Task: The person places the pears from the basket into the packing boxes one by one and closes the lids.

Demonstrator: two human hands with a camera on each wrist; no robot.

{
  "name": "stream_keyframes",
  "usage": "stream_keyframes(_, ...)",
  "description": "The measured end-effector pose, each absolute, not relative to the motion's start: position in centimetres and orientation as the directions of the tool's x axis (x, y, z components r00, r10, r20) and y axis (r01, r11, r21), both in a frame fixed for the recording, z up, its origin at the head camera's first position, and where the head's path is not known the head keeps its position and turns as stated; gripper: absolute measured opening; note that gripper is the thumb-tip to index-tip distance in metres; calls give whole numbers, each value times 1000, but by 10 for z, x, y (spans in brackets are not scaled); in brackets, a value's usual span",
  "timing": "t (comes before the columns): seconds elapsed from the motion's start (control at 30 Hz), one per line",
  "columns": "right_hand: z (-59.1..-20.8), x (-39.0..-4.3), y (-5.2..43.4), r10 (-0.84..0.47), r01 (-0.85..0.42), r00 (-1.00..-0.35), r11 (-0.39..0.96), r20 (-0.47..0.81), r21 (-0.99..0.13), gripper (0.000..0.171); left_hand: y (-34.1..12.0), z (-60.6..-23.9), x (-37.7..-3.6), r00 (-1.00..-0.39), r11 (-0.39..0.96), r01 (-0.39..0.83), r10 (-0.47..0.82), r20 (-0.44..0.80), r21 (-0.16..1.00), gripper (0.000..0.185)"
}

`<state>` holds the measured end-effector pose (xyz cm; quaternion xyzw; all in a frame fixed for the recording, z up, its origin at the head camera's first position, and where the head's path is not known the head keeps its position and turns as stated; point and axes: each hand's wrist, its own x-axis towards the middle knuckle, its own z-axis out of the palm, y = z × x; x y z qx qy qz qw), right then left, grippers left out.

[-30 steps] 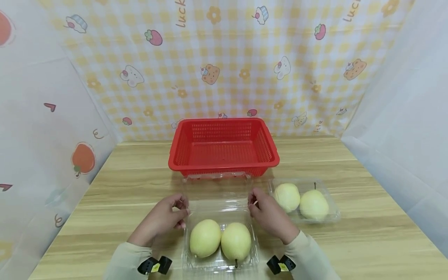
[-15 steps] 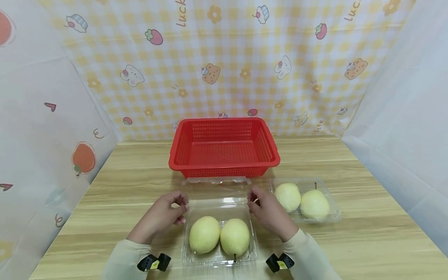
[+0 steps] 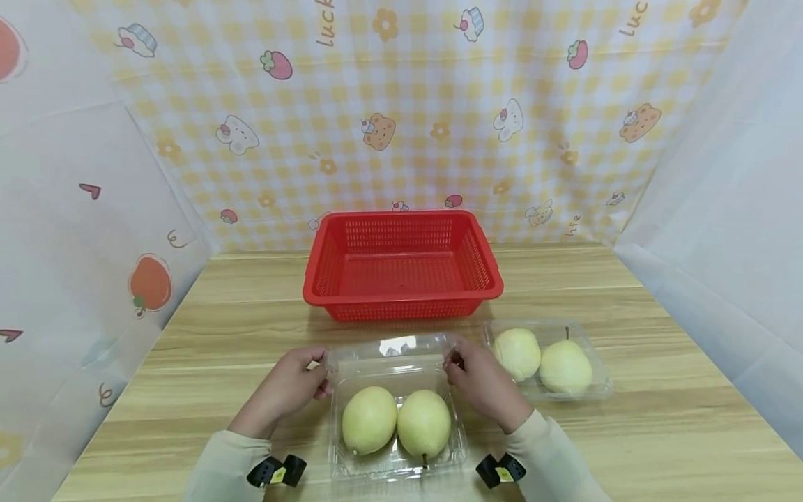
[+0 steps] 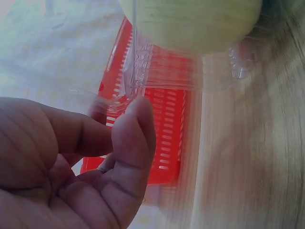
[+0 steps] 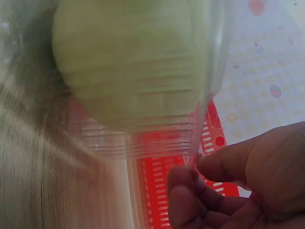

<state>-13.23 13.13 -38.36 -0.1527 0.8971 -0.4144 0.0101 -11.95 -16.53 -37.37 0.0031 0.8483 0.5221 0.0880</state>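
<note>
Two pale yellow pears (image 3: 424, 424) sit side by side in a clear plastic clamshell box (image 3: 398, 466) at the front of the table. Its hinged lid (image 3: 385, 348) stands raised at the far side, leaning over toward me. At the left end of the hinge side, my left hand (image 3: 295, 387) pinches the clear edge between thumb and fingertips. My right hand (image 3: 483, 383) pinches the opposite edge. In the right wrist view, thumb and fingers (image 5: 181, 191) meet at the plastic rim, with a pear behind the ribbed wall. The left wrist view shows the left fingertips (image 4: 136, 138) at the corner.
Behind the box stands a red plastic basket (image 3: 401, 310) with nothing in it. To the right lies another clear box (image 3: 596, 383) holding two pears, close to my right hand. A patterned cloth (image 3: 414, 90) hangs along the table's back edge.
The lid has swung from leaning back near the basket to a raised, forward-leaning position, its far edge coming toward me. Both hands have stayed nearly in place at the box's sides.
</note>
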Motion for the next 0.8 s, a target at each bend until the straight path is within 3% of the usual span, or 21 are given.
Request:
stream_keyframes(0.37,-384,-133,131,-274,-244,-957,593,92,-767,17,-166,-372,-118,-988,458,-101,55,-142,883,21)
stream_keyframes(0.63,-384,-132,132,-313,-273,-944,554,107,-787,16,-169,-377,-115,-955,442,-110,201,-218,890,25)
stream_keyframes(0.8,-385,-132,131,-314,-271,-944,563,101,-781,17,-169,-379,-116,-951,436,-99,223,-214,895,31)
